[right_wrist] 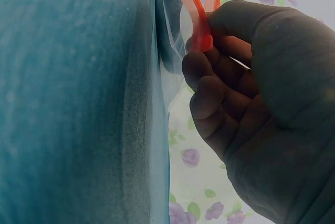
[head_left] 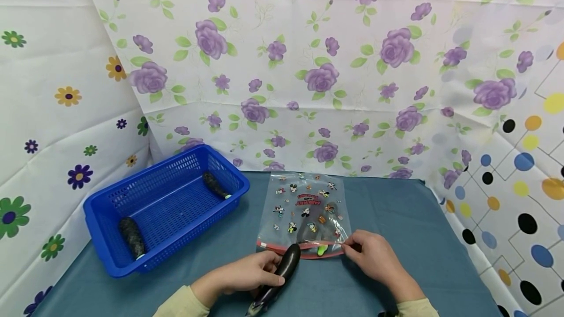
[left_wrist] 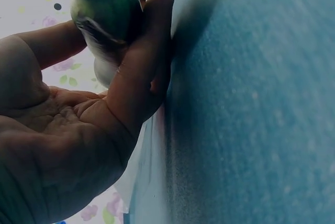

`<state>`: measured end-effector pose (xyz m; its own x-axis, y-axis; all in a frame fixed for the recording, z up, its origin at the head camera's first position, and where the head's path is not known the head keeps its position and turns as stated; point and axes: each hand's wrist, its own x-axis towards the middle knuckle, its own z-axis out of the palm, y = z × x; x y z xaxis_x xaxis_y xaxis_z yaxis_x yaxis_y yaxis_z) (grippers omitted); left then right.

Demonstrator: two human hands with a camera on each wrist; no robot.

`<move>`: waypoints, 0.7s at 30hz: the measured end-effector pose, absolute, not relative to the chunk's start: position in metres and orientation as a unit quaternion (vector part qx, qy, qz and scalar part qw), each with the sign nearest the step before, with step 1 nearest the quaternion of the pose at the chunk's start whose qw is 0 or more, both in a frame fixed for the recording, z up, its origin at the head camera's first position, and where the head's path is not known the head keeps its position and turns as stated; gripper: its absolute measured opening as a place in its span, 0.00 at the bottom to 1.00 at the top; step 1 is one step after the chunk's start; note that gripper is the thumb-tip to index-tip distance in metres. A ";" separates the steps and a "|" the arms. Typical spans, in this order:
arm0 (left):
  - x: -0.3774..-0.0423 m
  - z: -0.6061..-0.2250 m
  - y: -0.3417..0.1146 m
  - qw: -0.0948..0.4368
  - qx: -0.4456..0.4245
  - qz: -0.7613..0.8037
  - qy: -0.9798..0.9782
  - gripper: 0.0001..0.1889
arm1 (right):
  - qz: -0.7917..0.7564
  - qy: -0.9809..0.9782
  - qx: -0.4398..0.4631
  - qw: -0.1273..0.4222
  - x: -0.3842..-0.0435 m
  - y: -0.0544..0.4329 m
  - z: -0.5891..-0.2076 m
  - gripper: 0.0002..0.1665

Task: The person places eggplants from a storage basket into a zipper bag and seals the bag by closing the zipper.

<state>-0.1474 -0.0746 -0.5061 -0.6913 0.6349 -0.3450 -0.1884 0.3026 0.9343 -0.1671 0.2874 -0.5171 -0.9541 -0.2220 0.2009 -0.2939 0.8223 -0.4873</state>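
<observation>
My left hand (head_left: 253, 272) grips a glossy dark purple eggplant (head_left: 288, 262) between thumb and fingers, its stem end towards me. The eggplant's upper tip overlaps the mouth of a clear zip bag (head_left: 275, 224) with cartoon prints and a red zip strip. In the left wrist view the greenish stem end (left_wrist: 104, 4) shows between the fingers. With thumb and fingertips my right hand (head_left: 374, 256) pinches the right corner of the bag's red strip (right_wrist: 201, 30). Inside the bag lies a dark shape with a bright green end (head_left: 323, 249); print partly hides it.
A blue perforated basket (head_left: 99, 231) stands on the left, holding two dark, rough-skinned vegetables (head_left: 132, 237) with pale ends. A blue-grey cloth (head_left: 387, 204) covers the table. Flower-printed sheets (head_left: 282, 82) rise behind and on the left, a dotted one (head_left: 524, 219) on the right.
</observation>
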 end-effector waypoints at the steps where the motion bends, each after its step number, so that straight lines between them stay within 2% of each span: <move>1: -0.147 -0.506 -0.075 0.364 0.154 0.569 0.721 0.18 | 0.266 -0.952 0.135 0.068 -0.167 0.287 -0.517 0.13; 21: -0.156 -0.503 -0.080 0.433 0.126 0.560 0.695 0.19 | 0.267 -0.953 0.130 0.059 -0.166 0.287 -0.516 0.13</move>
